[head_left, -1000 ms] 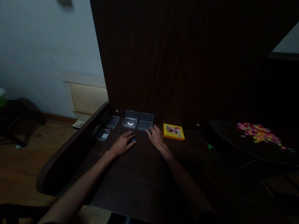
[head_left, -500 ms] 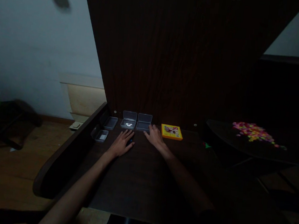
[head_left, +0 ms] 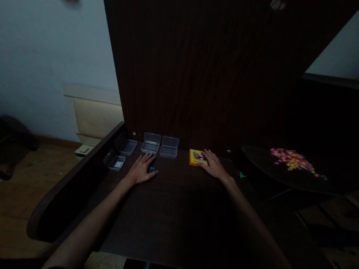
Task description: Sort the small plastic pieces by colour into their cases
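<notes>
Yellow rectangular box (head_left: pixel 194 158) (clear cases (head_left: pixel 169 152) nearby)

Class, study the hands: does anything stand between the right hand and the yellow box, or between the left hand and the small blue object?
Nothing visible does. The right hand covers part of the yellow box; the small blue object lies right beside the left hand.

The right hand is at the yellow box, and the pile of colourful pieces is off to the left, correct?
Not quite: in the head view, the pile of colourful pieces is to the right. The right hand is at the yellow box, as you say.
</notes>
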